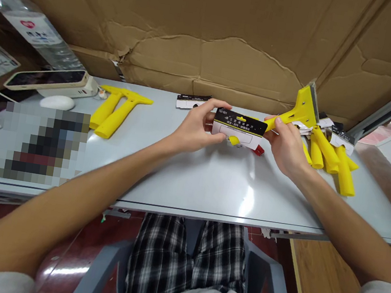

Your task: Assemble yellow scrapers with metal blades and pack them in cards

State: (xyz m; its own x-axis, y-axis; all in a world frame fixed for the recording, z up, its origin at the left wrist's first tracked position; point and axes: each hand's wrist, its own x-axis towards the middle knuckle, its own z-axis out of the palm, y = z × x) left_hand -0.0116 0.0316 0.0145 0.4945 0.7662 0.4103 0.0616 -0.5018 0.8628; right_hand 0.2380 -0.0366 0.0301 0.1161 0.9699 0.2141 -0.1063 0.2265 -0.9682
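Note:
My left hand (pixel 196 127) grips a black and white packaging card (pixel 242 133) by its left end, thumb below and fingers behind. My right hand (pixel 286 146) is closed round the handle of a yellow scraper (pixel 301 106), whose wide blade head points up and to the right. The scraper's handle end meets the card's right end; whether it enters the card I cannot tell. A bit of yellow shows at the card's lower edge. Just beneath the card's right side lies a small red object (pixel 259 150) on the table.
Two yellow scrapers (pixel 111 116) lie on the table at left, and several more with cards (pixel 343 170) at right. Another card (pixel 193 101) rests at the back. A phone (pixel 48 78), white mouse (pixel 57 102) and water bottle (pixel 39 32) stand left. Cardboard (pixel 214 30) walls the back.

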